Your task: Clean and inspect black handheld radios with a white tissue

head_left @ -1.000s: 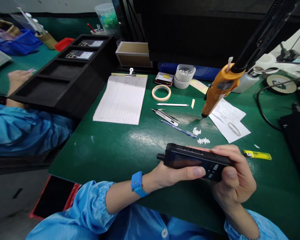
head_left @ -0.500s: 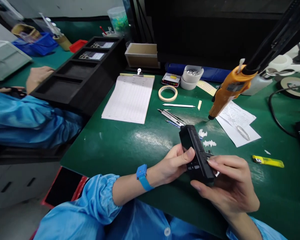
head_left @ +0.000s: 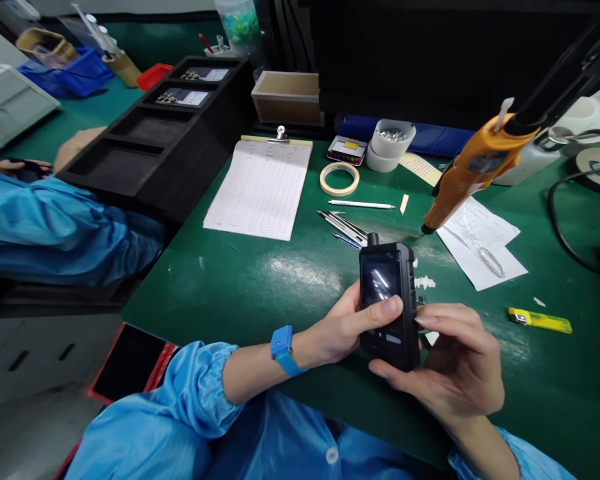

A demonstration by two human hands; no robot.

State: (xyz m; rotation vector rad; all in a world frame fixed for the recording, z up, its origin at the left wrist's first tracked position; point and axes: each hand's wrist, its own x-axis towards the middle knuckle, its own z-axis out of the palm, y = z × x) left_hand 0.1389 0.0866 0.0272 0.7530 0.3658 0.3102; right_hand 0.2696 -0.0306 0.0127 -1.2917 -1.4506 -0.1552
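Note:
A black handheld device (head_left: pixel 387 267) with a screen, a few buttons below it and a short stub on top stands tilted above the green bench. My left hand (head_left: pixel 350 327) is closed around its left side, with the thumb lying across the front below the screen. At the device's right edge is my right hand (head_left: pixel 455 360), its fingertips on the side and its thumb by the lower corner. The device's back is hidden. Behind it lie tweezers and pens (head_left: pixel 344 227) and white paper scraps (head_left: pixel 424 283).
An orange electric screwdriver (head_left: pixel 473 170) hangs at the right over papers (head_left: pixel 480 233). A yellow lighter (head_left: pixel 540 321) lies to the right. Farther back are a clipboard (head_left: pixel 260 190), a tape roll (head_left: pixel 339 179) and a cup of screws (head_left: pixel 393 138). Left, a co-worker's sleeve (head_left: pixel 65 233) is beside a black tray (head_left: pixel 125 167).
The device has turned so its screen faces me more. Both hands are still on it, and the right hand has shifted slightly left.

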